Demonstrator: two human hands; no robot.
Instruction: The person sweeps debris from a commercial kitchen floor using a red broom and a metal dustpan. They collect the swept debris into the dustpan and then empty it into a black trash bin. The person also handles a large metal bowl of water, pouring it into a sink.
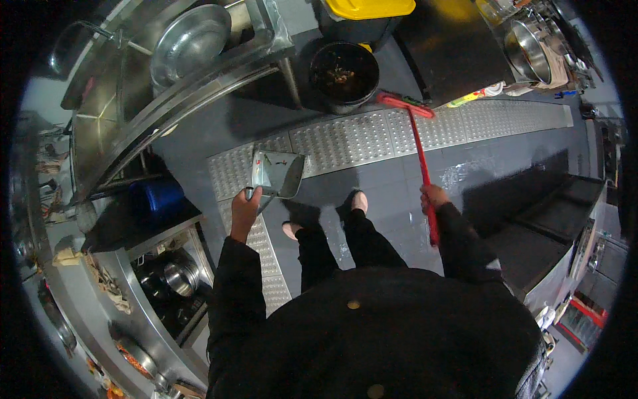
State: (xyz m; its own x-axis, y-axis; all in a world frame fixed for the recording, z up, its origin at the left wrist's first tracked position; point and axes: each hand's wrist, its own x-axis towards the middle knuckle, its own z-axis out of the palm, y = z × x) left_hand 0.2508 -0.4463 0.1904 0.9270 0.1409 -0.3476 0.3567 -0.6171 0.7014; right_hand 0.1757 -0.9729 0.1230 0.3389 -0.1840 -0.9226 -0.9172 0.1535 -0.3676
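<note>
My left hand (246,210) grips the handle of a metal dustpan (280,172), whose pan is held over the perforated floor grating (344,142); a few small scraps lie in it. My right hand (434,198) is closed around the red handle of a broom (418,144). The broom's red head (406,104) is at the grating's far edge, just right of a round black bin (345,75) with food scraps inside. Between the two tools my feet stand on the grey tiled floor.
A steel sink unit (239,75) with a large metal bowl (192,45) stands at upper left. Behind the black bin is a dark container with a yellow lid (371,7). Steel shelving with pots (182,278) is at left, a dark low counter (538,234) at right. Wet patches mark the floor.
</note>
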